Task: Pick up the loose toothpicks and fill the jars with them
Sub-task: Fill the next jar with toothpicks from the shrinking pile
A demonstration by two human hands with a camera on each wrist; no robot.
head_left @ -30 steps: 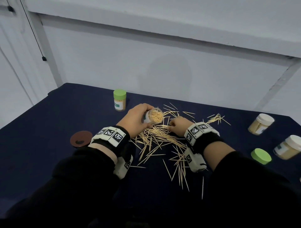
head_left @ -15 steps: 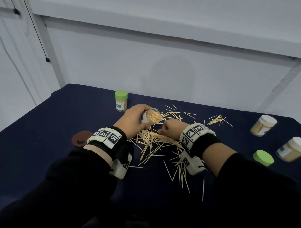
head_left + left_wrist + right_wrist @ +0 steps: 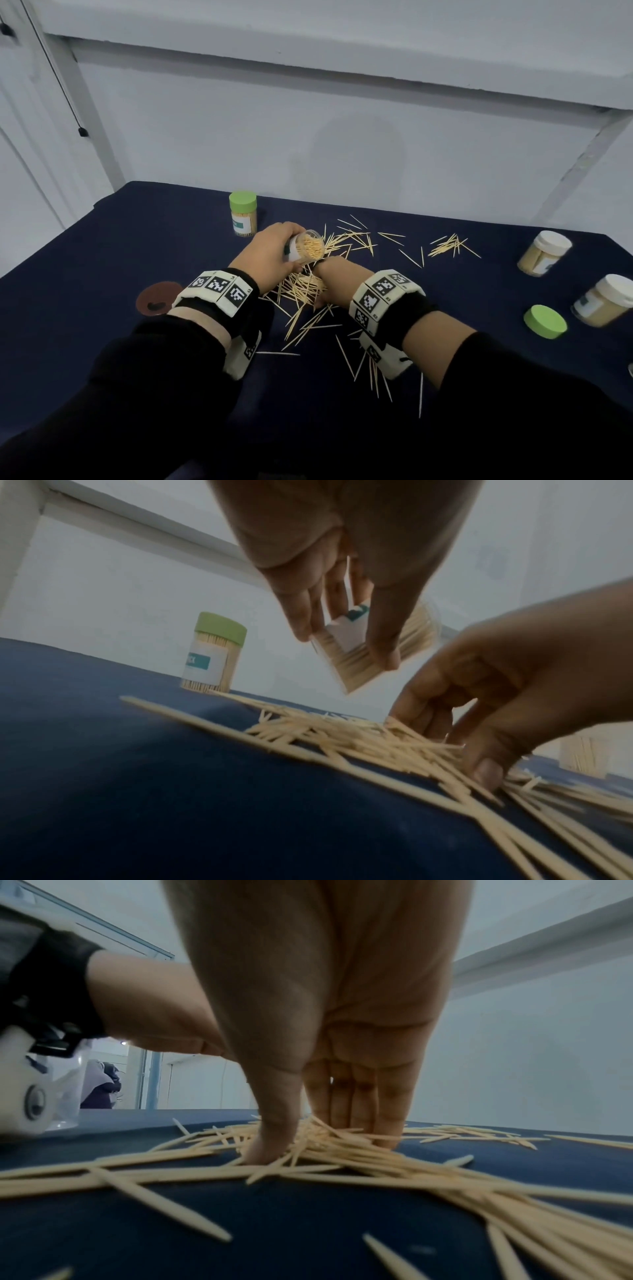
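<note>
My left hand (image 3: 291,246) grips an open clear jar (image 3: 305,248), tipped on its side above the table and packed with toothpicks. From the left wrist view the jar (image 3: 349,666) hangs between thumb and fingers, its white label showing. Just below its mouth lies a heap of loose toothpicks (image 3: 301,291) on the dark blue cloth. My right hand (image 3: 322,284) is down on that heap. Its thumb and fingers (image 3: 359,1118) pinch a bunch of toothpicks (image 3: 377,1161) between them. More toothpicks lie scattered toward me and beyond the jar.
A closed green-lidded jar (image 3: 243,214) stands at the back left. A brown lid (image 3: 156,297) lies left of my wrist. On the right are a loose green lid (image 3: 544,322) and two white-lidded jars (image 3: 544,253) (image 3: 606,305). A small toothpick cluster (image 3: 448,245) lies back right.
My right hand has slid left across the table, raking toothpicks into a tighter heap under the jar's mouth. My left hand has kept the jar tipped in nearly the same place.
</note>
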